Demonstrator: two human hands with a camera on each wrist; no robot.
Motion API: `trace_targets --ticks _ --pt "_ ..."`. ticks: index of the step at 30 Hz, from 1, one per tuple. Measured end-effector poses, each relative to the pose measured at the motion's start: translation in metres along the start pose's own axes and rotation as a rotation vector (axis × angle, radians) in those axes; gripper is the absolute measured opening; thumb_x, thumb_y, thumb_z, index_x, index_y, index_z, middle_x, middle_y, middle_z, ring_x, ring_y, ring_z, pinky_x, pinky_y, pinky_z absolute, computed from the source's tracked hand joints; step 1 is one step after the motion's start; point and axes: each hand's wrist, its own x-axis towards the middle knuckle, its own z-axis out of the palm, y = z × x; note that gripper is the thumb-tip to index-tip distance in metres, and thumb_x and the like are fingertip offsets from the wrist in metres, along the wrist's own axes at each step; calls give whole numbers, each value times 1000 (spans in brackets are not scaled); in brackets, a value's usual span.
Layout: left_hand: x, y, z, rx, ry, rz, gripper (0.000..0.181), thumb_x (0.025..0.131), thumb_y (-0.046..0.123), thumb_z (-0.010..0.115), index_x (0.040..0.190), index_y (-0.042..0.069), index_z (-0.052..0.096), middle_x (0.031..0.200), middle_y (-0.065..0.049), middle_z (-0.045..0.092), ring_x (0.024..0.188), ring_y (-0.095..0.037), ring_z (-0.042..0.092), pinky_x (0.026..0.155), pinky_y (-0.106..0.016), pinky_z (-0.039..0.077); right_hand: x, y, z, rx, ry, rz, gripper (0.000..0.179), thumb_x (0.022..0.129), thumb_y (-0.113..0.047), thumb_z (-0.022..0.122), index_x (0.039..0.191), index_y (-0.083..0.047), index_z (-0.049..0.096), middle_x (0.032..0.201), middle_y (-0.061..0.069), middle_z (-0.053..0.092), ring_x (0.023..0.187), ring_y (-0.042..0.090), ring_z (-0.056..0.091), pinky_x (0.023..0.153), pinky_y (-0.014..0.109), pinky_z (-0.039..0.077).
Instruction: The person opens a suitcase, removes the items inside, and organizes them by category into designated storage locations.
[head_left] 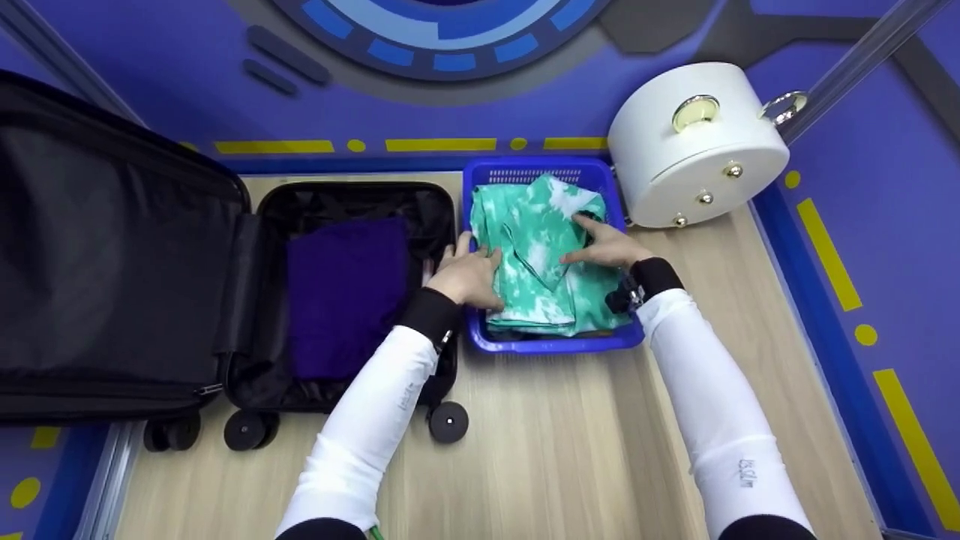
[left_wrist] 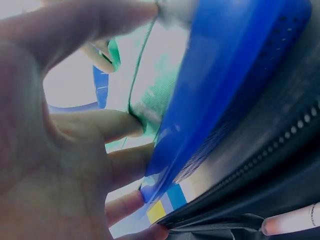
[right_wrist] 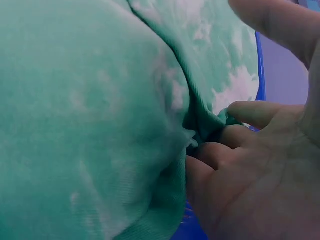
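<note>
A folded green-and-white tie-dye garment [head_left: 536, 247] lies in a blue plastic basket [head_left: 555, 345]. My left hand [head_left: 469, 277] is at the basket's left rim, its fingers spread. In the left wrist view, fingertips touch the cloth [left_wrist: 155, 100] and the rim [left_wrist: 200, 100]. Over the garment's right side is my right hand [head_left: 611, 244], thumb held away from the fingers. The right wrist view shows its fingers [right_wrist: 215, 152] tucked at a fold of the green fabric [right_wrist: 100, 110], tips hidden. Neither thumb closes on the cloth.
Left of the basket lies an opened black suitcase [head_left: 120, 262] with a folded dark purple cloth [head_left: 349, 296] in its right half. A white round case [head_left: 697, 150] with metal handles stands at the right, by the blue wall [head_left: 420, 120]. A wood-patterned surface [head_left: 540, 442] extends in front.
</note>
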Motion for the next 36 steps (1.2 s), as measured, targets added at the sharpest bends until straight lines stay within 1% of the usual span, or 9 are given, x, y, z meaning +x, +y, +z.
trace_targets --ticks 3,7,14,18,22,25,29,33,36 --pt "1 1 -1 31 4 1 114 82 57 82 167 15 20 171 -13 25 158 -40 -3 125 -59 12 -3 -6 4 -177 -40 -4 114 81 -25 88 168 -11 14 171 24 -8 157 46 -1 125 60 12" --pt "1 5 2 68 12 13 124 74 60 87 167 12 20 170 -16 26 158 -43 0 124 -62 13 -7 -14 11 -331 -90 32 126 74 -13 93 168 -12 10 170 23 -18 154 51 -7 122 63 21" --pt "-2 2 13 103 48 29 123 74 64 85 167 15 21 171 -16 23 158 -43 -2 125 -62 11 -13 -21 26 -388 -56 88 129 73 1 90 169 -17 5 170 15 -25 153 48 -19 101 55 52" --pt "-7 -4 12 5 58 54 114 77 61 85 165 17 28 170 -15 25 159 -41 -5 125 -61 8 -11 -21 29 -384 -5 58 125 71 -1 90 168 -13 12 171 19 -19 154 50 -13 111 61 42" --pt "-15 -15 8 -222 112 96 93 86 50 81 162 17 39 166 -8 37 160 -35 1 126 -60 11 -12 -20 24 -309 62 7 107 77 -14 88 164 -6 26 171 27 -4 155 52 3 120 63 26" --pt "-24 -29 6 -434 223 135 80 94 42 75 161 16 39 164 -8 40 157 -32 20 124 -55 22 -18 -25 16 -171 138 -16 92 87 -28 83 161 -4 35 170 27 14 154 50 17 121 61 25" --pt "-41 -54 5 -671 469 144 72 98 31 71 160 12 39 161 -11 42 140 -31 49 114 -48 42 -28 -41 15 97 283 -57 81 94 -37 76 160 -9 39 167 21 30 152 44 28 118 60 33" --pt "-62 -83 5 -838 756 95 60 96 18 72 150 5 50 151 -16 51 127 -33 60 102 -48 50 -34 -64 31 376 385 -165 69 98 -32 72 158 -11 44 164 13 38 148 36 39 115 53 41" --pt "-77 -107 7 -907 915 6 54 95 11 71 144 -1 53 146 -20 52 126 -38 60 101 -51 49 -34 -86 51 564 402 -272 60 100 -21 69 154 -6 48 158 14 46 138 31 52 113 51 43"
